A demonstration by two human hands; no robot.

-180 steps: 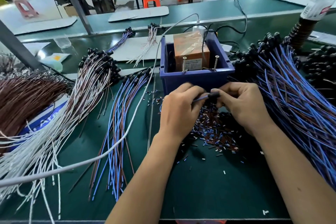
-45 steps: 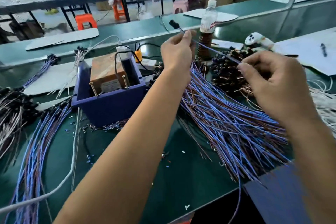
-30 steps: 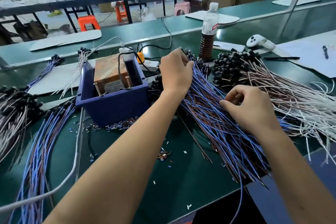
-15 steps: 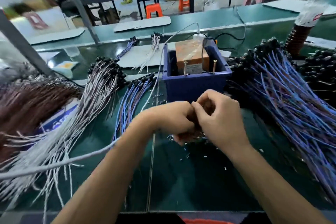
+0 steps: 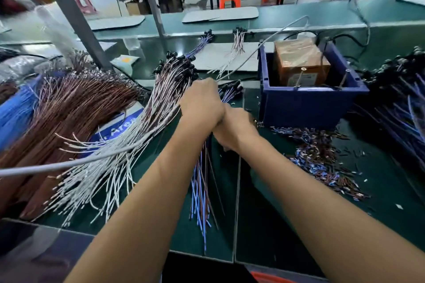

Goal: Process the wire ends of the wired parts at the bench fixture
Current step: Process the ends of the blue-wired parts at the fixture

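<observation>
Green-topped bench [image 5: 264,225], blue plastic fixture bin [image 5: 305,104] toward its far right, blue-and-brown wired bundle [image 5: 201,195] mid-bench beneath crossed left hand [image 5: 202,105] and right hand [image 5: 234,132], finger state hidden; likely snagging neighbouring white wires, scattering sorted piles.

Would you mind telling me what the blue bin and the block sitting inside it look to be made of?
The blue bin looks like moulded plastic: uniform dark blue, matte, with a thick rolled rim. The block inside seems wrapped in glossy brown film or tape, judging by the wrinkled, shiny surface; what lies under it cannot be told.
</observation>
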